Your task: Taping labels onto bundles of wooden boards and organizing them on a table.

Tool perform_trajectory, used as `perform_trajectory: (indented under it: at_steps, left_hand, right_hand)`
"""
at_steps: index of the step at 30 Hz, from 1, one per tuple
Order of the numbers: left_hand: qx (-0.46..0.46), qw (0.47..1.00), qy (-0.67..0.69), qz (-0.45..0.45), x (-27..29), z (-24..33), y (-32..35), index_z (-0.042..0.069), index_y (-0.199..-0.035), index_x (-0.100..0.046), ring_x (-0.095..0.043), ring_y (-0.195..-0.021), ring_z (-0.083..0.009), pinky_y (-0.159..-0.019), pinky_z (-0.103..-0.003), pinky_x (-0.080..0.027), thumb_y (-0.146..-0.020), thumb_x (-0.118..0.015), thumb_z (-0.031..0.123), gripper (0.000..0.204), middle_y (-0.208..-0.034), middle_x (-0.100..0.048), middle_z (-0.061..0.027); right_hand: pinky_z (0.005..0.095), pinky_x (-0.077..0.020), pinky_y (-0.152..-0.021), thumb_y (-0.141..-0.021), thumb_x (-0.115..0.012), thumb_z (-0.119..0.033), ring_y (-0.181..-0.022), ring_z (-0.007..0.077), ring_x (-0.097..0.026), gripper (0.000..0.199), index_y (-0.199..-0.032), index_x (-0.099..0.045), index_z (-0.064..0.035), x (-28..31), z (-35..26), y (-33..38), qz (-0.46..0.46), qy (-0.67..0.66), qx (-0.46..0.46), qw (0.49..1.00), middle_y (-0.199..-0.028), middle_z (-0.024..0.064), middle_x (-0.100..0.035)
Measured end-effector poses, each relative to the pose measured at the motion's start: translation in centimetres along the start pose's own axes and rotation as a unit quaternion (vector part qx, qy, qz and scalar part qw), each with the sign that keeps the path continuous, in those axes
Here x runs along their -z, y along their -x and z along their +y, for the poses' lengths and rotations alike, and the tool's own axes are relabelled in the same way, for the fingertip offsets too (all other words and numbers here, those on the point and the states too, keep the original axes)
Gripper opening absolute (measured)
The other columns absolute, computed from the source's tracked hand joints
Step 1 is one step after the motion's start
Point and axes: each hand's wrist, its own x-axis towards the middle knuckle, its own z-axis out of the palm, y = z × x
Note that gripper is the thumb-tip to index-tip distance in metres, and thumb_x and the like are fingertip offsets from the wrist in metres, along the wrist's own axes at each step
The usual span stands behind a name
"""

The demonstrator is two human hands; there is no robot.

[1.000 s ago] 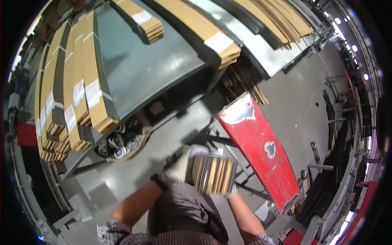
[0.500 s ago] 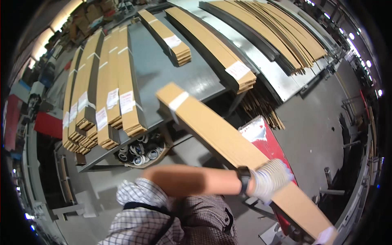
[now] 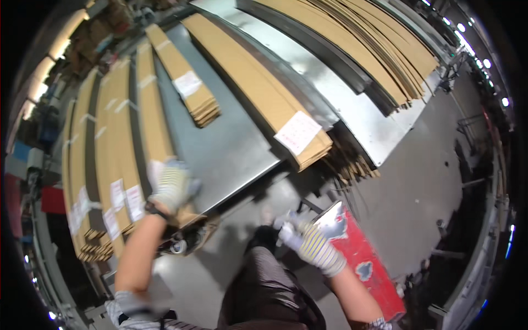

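My left hand (image 3: pixel 171 186), in a striped knit glove, is over the near end of a bundle of flat cardboard strips (image 3: pixel 148 104). The bundle lies on the grey table (image 3: pixel 231 148), at the right side of a row of similar bundles (image 3: pixel 113 148). Motion blur hides how its fingers are set. My right hand (image 3: pixel 316 247), gloved too, hovers past the table's near edge beside a red panel (image 3: pixel 360 264) with worn paint. Its fingers are bent and somewhat apart, and I see nothing in them.
A short labelled bundle (image 3: pixel 184 80) and a long labelled bundle (image 3: pixel 258 82) lie farther right on the table. Beyond them, a shiny metal surface (image 3: pixel 379 135) carries loose cardboard strips (image 3: pixel 352 44). Under the near table edge is a box of rolls (image 3: pixel 184 242).
My left hand has swung from right to left. The bundle it carried now lies on the table beside the left row. My right hand has come into view.
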Motion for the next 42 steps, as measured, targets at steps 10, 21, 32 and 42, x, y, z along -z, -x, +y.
perform_trajectory:
  at_steps: [10, 21, 32, 42]
  left_hand:
    - [0.107, 0.376, 0.906, -0.163, -6.3, 17.8, -5.8, 0.007, -0.137, -0.049, -0.063, -0.109, -0.0238, -0.1, -0.039, -0.05, -0.1, -0.062, 0.023, 0.042, -0.124, -0.057, -0.0068]
    - [0.341, 0.29, 0.885, -0.126, 3.7, 25.6, -10.7, 0.007, -0.136, -0.042, -0.069, -0.091, -0.0219, -0.07, -0.034, -0.061, -0.09, -0.077, 0.023, 0.061, -0.115, -0.062, -0.0091]
    - [0.382, 0.355, 0.853, -0.019, 5.1, 28.8, -0.7, 0.001, -0.124, -0.054, -0.064, -0.091, -0.013, -0.081, -0.029, -0.055, -0.08, -0.086, 0.011, 0.056, -0.103, -0.065, -0.0038]
    - [0.256, 0.482, 0.798, -0.257, 6.8, 20.2, 6.9, -0.001, -0.087, -0.071, -0.066, -0.085, -0.0113, -0.075, -0.028, -0.055, -0.085, -0.074, 0.007, 0.009, -0.088, -0.072, -0.0058]
  right_hand:
    - [0.023, -0.0431, -0.056, -0.096, -0.059, -0.059, -0.062, 0.0072, -0.054, 0.055, -0.108, -0.068, -0.0062, 19.1, 2.3, -13.9, 0.12, -0.155, -0.169, 0.966, -0.08, -0.0015, -0.061]
    - [0.0199, -0.0411, -0.056, -0.089, -0.075, -0.045, -0.067, 0.0037, -0.057, 0.053, -0.116, -0.066, 0.001, 20.1, 2.2, -16.0, 0.042, -0.23, -0.136, 0.963, -0.08, -0.0015, -0.063]
    - [0.0265, -0.0489, -0.064, -0.097, -0.065, -0.02, -0.066, 0.0093, -0.054, 0.025, -0.115, -0.065, -0.0042, 25.0, -0.3, -5.2, 0.01, 0.156, -0.085, 0.984, -0.083, 0.0052, -0.062]
    - [0.0403, -0.0492, -0.099, -0.081, -0.073, -0.02, -0.091, 0.0195, -0.069, 0.024, -0.104, -0.075, -0.0116, 16.6, -12.8, -4.6, -0.255, 0.278, 0.124, 0.918, -0.088, -0.0006, -0.069]
